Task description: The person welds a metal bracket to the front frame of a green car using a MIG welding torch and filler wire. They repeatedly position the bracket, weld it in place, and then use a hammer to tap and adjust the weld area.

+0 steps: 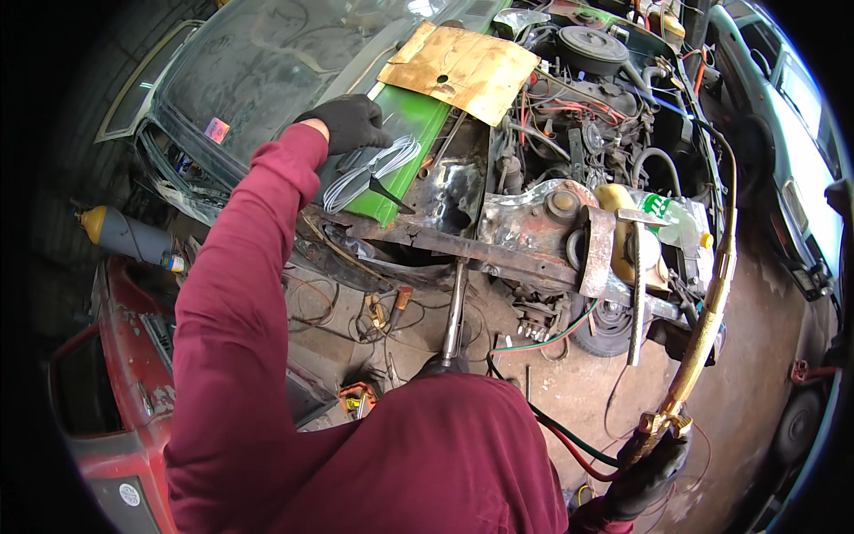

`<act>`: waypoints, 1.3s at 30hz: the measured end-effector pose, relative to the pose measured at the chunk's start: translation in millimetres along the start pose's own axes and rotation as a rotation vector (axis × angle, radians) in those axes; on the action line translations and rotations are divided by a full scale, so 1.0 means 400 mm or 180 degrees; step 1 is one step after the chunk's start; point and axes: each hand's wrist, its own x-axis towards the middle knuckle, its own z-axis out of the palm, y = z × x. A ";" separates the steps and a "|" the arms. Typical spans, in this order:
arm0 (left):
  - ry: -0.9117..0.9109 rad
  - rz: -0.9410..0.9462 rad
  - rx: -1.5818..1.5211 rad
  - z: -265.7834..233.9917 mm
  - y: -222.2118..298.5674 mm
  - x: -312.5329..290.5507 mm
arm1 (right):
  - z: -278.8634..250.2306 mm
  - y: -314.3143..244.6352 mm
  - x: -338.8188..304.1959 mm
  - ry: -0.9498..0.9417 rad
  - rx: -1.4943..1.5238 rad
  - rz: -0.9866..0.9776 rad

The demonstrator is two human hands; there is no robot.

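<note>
1. In the head view, the right hand (654, 473), in a black glove, is gripping a brass-coloured torch (698, 360) near the lower end, with the fingers wrapped around it beside its valve knobs.
2. The torch is standing on a slant at the person's right, its body leading upward and its thin neck curving left beside the engine bay (587, 116).
3. Red and dark green hoses (580, 457) are running from the floor side toward the torch's held end.
4. The left hand (350, 123), also black-gloved, is hovering over or touching a green panel (422, 169); I cannot tell which. Its fingers are curling inward, and whether they are gripping anything I cannot tell.
5. Just below that hand, a loose coil of pale wire (369, 174) is lying on the green panel, and a brown sheet (463, 69) with a small hole is covering the panel's far end.
6. A plastic bottle (683, 222) with a green label is sitting among the parts at the right of the bay.
7. A grey gas cylinder (133, 238) with a yellow top is lying at the left, near a red car (138, 378).
</note>
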 end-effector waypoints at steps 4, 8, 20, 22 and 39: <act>-0.0615 -0.0315 0.0859 0.090 -0.035 0.094 | -0.007 -0.021 -0.005 -0.0010 0.0087 0.0326; -0.0943 -0.0046 0.0872 0.117 -0.054 0.151 | 0.027 -0.047 -0.009 0.0075 -0.0124 0.0418; 0.0064 0.0096 0.0108 0.055 -0.082 0.133 | 0.009 -0.002 -0.035 -0.0079 0.0642 0.0699; 0.0526 0.0160 -0.0147 -0.018 -0.069 0.110 | -0.005 -0.002 -0.033 -0.0139 0.0681 0.0858; 0.0058 -0.1160 -0.6354 0.535 0.238 -0.767 | -0.201 0.053 0.149 -0.0727 -0.1937 -0.2588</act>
